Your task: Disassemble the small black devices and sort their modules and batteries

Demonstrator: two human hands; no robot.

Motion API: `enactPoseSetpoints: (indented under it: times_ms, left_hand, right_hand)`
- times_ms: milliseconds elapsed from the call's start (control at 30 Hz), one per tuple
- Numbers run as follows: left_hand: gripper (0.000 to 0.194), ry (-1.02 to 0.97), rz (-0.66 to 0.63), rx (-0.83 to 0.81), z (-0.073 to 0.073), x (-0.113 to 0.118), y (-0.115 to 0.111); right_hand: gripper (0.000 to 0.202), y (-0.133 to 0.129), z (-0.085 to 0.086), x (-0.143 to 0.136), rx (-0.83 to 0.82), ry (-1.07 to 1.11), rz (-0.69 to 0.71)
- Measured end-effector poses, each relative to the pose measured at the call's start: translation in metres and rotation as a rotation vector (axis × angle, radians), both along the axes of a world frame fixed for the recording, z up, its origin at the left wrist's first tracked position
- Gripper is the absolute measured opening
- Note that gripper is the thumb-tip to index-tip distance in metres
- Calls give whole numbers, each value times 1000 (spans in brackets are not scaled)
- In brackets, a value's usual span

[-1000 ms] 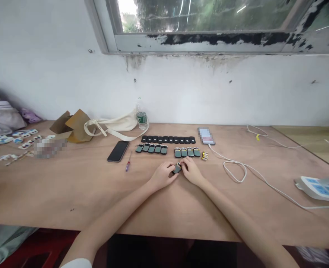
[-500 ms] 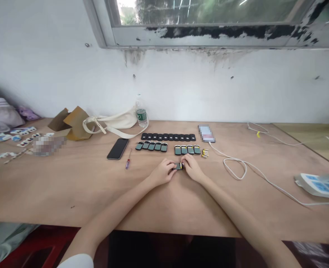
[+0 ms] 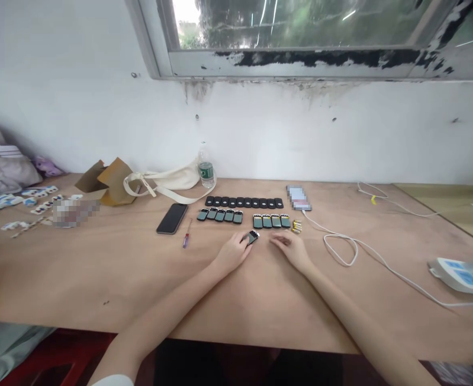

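My left hand (image 3: 233, 252) holds a small black electronic unit (image 3: 253, 237) with a grey-green panel and a white-and-black top end, tilted just above the table. To its right, apart from the unit, my right hand (image 3: 292, 247) has its fingers curled together; whatever may be between them is hidden. Beyond my hands lies a row of similar units with a yellow strip (image 3: 271, 221), and left of it a row of units without yellow (image 3: 220, 215). Small gold-and-silver cylinders (image 3: 297, 226), like batteries, lie beside the right row. Black oval covers (image 3: 244, 202) form the back row.
A screwdriver (image 3: 187, 234) and a dark phone (image 3: 172, 218) lie to the left. Behind are a cream bag (image 3: 175, 177), a water bottle (image 3: 206, 169) and a brown paper bag (image 3: 118, 185). A lit phone (image 3: 299, 198) trails a white cable (image 3: 384, 261) toward a power strip (image 3: 465, 274).
My right hand has drawn away to the right from the unit. The unit in my left hand has turned, and the yellow piece at its end no longer shows.
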State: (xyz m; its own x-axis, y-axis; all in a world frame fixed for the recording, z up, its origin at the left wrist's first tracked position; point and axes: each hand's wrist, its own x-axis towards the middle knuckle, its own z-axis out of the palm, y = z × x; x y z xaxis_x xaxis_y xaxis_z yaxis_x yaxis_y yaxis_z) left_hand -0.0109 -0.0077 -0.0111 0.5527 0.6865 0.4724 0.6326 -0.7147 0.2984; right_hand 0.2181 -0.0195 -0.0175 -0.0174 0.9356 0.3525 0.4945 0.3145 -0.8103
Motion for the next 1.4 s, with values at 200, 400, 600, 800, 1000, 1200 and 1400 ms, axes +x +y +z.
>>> enactPoseSetpoints:
  times_ms: [200,400,600,800,1000,1200,1400]
  left_hand:
    - [36,98,167,45,-3,6,6]
    - [40,152,207,91,2,14,20]
    - [41,93,244,109,5,23,32]
    - [39,76,109,107,8,26,37]
    - [28,34,-52,55,11,11,9]
    - [14,-63,-234,-70,8,-1,-28]
    - [9,-62,-155,-134,8,1,-22]
  right_hand:
    - [21,0,1,50,114,-302,-92]
    - [25,7,-5,64,224,-421,-242]
    - [27,8,-7,62,250,-451,-325]
    - [23,5,0,51,260,-489,-321]
    - [20,-2,8,42,283,-521,-235]
    - [19,-16,16,-4,249,-505,75]
    - [22,-14,23,-43,163,-364,252]
